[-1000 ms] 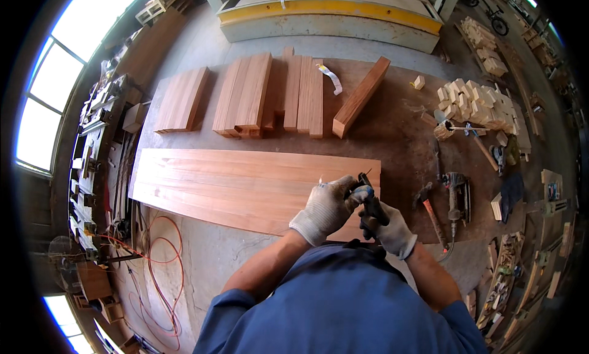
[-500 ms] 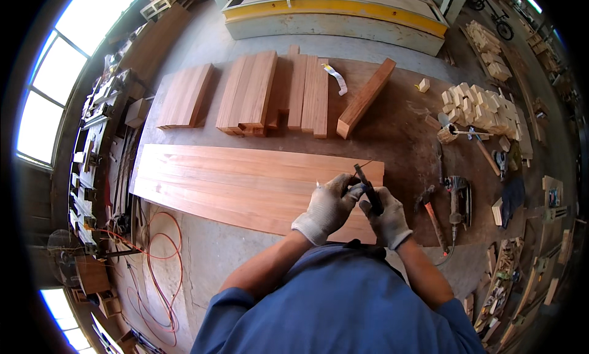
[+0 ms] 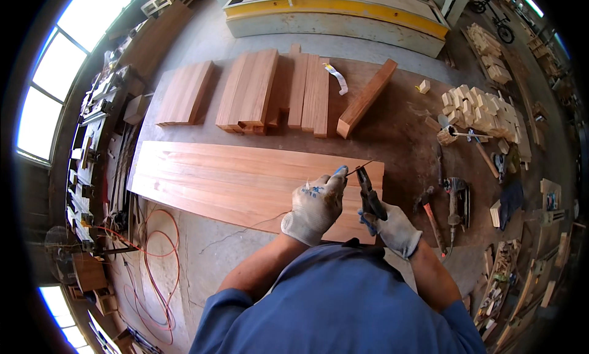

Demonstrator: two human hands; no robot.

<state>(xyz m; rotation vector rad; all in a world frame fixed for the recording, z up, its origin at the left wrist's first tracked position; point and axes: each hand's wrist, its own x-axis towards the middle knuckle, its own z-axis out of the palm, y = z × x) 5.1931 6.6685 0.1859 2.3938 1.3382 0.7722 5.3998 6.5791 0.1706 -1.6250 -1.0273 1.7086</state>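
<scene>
My left hand [image 3: 319,199], in a whitish work glove, pinches one end of a thin dark wire-like piece [image 3: 353,170]. In my gloved right hand [image 3: 396,226] is a pair of dark pliers [image 3: 370,200], jaws pointing away from me. The pliers' tips meet or nearly touch the thin piece; I cannot tell whether they clamp it. Beneath both hands lies a long wooden panel [image 3: 233,176] of joined boards, flat on the worktable [image 3: 405,139].
Stacked wooden panels [image 3: 248,90] and a loose beam [image 3: 366,99] lie farther back. To the right are a hammer [image 3: 434,224], a power drill [image 3: 454,200] and a pile of pale wood blocks [image 3: 472,108]. An orange hose [image 3: 147,253] coils on the floor at left.
My hands have moved apart a little, the right one toward me and rightward. The pliers and the thin piece now show more plainly between them.
</scene>
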